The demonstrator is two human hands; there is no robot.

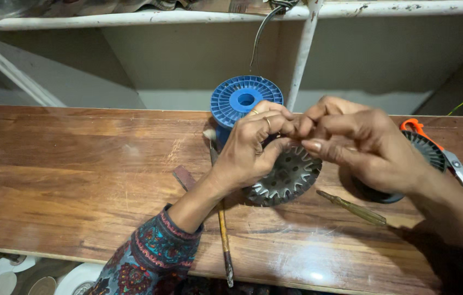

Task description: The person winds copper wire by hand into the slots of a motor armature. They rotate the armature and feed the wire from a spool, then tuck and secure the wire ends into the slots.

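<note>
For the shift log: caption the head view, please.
Both hands, left and right, pinch at a toothed metal ring on a wooden bench, blue spool behind.

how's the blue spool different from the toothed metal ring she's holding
The blue spool is plastic and stands untouched at the back of the wooden bench; the toothed metal ring is grey steel, tilted and held near the bench by the left hand and right hand. The spool has a small central hole, the ring a wide toothed opening. Both are round.
</note>
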